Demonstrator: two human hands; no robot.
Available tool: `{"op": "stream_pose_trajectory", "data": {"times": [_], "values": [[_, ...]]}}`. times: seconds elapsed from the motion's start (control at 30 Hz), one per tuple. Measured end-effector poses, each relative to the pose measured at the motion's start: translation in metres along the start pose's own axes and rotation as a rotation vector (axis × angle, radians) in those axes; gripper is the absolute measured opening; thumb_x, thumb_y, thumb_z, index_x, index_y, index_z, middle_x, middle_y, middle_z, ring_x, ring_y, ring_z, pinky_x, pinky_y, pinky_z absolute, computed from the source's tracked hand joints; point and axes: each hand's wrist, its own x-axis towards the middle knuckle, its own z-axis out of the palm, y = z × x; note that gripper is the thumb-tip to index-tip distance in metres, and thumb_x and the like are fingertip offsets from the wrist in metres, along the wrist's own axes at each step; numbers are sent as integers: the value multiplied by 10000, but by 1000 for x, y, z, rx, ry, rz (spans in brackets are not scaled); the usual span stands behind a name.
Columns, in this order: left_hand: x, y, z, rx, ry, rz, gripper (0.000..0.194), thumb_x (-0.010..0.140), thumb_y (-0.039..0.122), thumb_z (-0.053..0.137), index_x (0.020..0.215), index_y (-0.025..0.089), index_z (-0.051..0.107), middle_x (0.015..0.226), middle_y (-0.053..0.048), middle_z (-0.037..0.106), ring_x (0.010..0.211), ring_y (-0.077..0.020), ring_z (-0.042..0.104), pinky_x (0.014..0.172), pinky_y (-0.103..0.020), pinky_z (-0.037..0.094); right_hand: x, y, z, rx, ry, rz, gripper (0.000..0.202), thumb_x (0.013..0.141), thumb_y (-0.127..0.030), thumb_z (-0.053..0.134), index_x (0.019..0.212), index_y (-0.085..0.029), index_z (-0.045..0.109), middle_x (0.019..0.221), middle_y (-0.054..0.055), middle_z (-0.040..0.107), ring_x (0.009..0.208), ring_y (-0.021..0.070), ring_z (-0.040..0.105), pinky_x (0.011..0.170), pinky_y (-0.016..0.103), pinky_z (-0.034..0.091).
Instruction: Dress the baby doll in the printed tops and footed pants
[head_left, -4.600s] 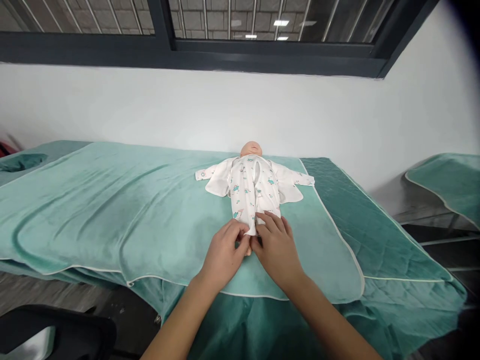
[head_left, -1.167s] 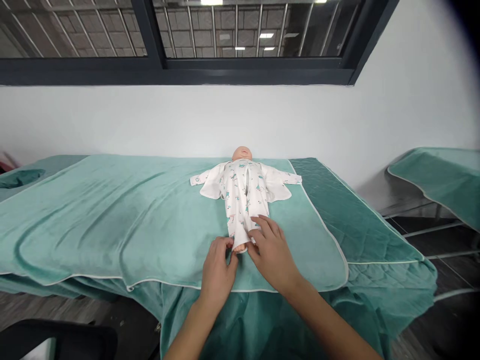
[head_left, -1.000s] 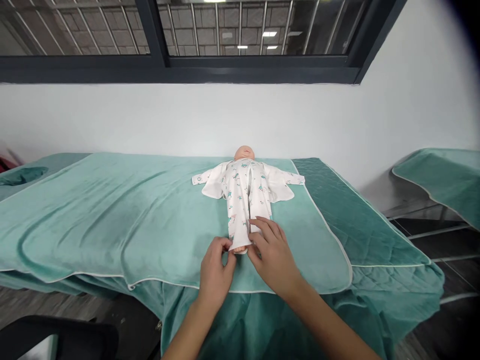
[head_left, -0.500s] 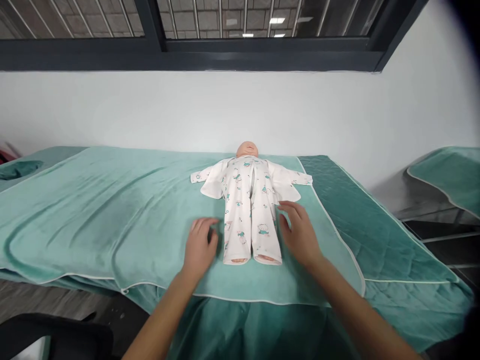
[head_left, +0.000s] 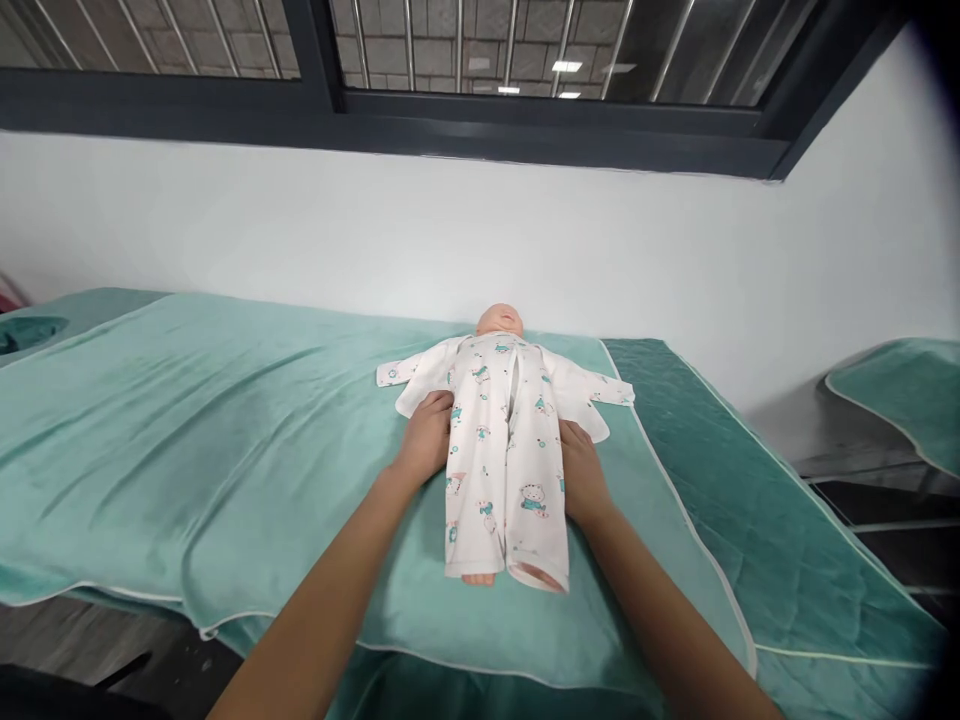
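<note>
Appears to be at a settling step: straightening the trousers (head_left: 484, 480) on a doll (head_left: 500, 320), to judge by the paired reach. Reaching in at hip level with the left hand (head_left: 429, 435), touching the near edge of the cloth; reaching in at the opposite side, slightly lower, with the right hand (head_left: 585, 470). Impossible to make out, with fingertips tucked behind the cloth, whether pinching it or merely resting against it on either side. Seems to call next for an even, gentle tug on both sides, with care not to drag the doll along or bunch up the back.

Lies face up on a pale green blanket (head_left: 300, 460), near the wall (head_left: 300, 230) at the head end and with feet toward the wearer of the camera. Looks soft and thin in the trousers: white, scattered with small green cartoon animals, split by a narrow gap down the front. Shows toes (head_left: 478, 579) at one cuff, a gaping rim at the other. Hard to separate at the chest from the white jacket (head_left: 574, 395), spread wide at both sleeves.
</note>
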Motion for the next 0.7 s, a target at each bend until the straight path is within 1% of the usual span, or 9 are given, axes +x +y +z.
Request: {"op": "stream_pose_trajectory", "data": {"times": [0.07, 0.2, 0.27, 0.37, 0.43, 0.53, 0.63, 0.7], "values": [[4, 2, 5, -63, -11, -20, 247, 834, 207, 515, 964, 208, 726, 1032, -103, 695, 1067, -280, 586, 944, -420, 477, 0, 0, 2, 25, 0, -5, 351, 918, -229, 514, 1244, -154, 619, 1190, 124, 614, 1138, 271, 500, 974, 413, 405], [6, 8, 12, -107, -58, -117, 277, 815, 224, 540, 1046, 199, 691, 1060, -115, 705, 1018, -303, 638, 886, -421, 502, 2, 1, 5, 2, -15, -38, 433, 894, -221, 538, 1319, -146, 569, 1270, 142, 601, 1187, 292, 493, 986, 436, 408], [4, 11, 12, -137, -78, -141, 299, 816, 248, 554, 1084, 200, 676, 1074, -109, 714, 1039, -314, 641, 887, -417, 503, 7, 2, 8, -20, -43, -69, 428, 879, -216, 553, 1300, -147, 586, 1262, 151, 615, 1190, 299, 506, 981, 444, 417], [4, 12, 11, -194, -83, -187, 360, 813, 282, 583, 1159, 203, 642, 1145, -110, 707, 1095, -330, 629, 916, -421, 500, 20, 2, 12, -15, -75, -104, 359, 854, -199, 572, 1203, -161, 650, 1191, 151, 661, 1166, 315, 546, 957, 471, 442], [5, 13, 10, -214, -61, -174, 401, 815, 275, 582, 1208, 205, 612, 1196, -113, 689, 1128, -337, 618, 958, -443, 485, 29, 0, 12, 35, -49, -108, 349, 851, -208, 581, 1188, -160, 658, 1187, 151, 672, 1167, 326, 565, 968, 491, 453], [6, 12, 11, -227, -42, -117, 412, 814, 257, 582, 1223, 217, 599, 1241, -107, 666, 1123, -329, 621, 989, -461, 472, 34, -6, 8, 107, 24, -95, 397, 890, -223, 550, 1275, -147, 607, 1245, 158, 653, 1217, 320, 561, 1011, 465, 454], [5, 12, 12, -228, -51, -97, 379, 816, 250, 590, 1194, 225, 612, 1267, -101, 651, 1138, -316, 609, 1005, -444, 467, 31, -10, 1, 174, 63, -100, 409, 914, -224, 514, 1311, -153, 580, 1253, 152, 652, 1225, 317, 573, 988, 437, 476], [5, 12, 13, -238, -44, -124, 372, 835, 250, 572, 1205, 222, 600, 1296, -97, 635, 1187, -312, 581, 1024, -430, 453, 27, -10, 0, 239, 78, -95, 415, 905, -253, 531, 1308, -167, 584, 1232, 144, 665, 1181, 315, 606, 948, 433, 507]]}}
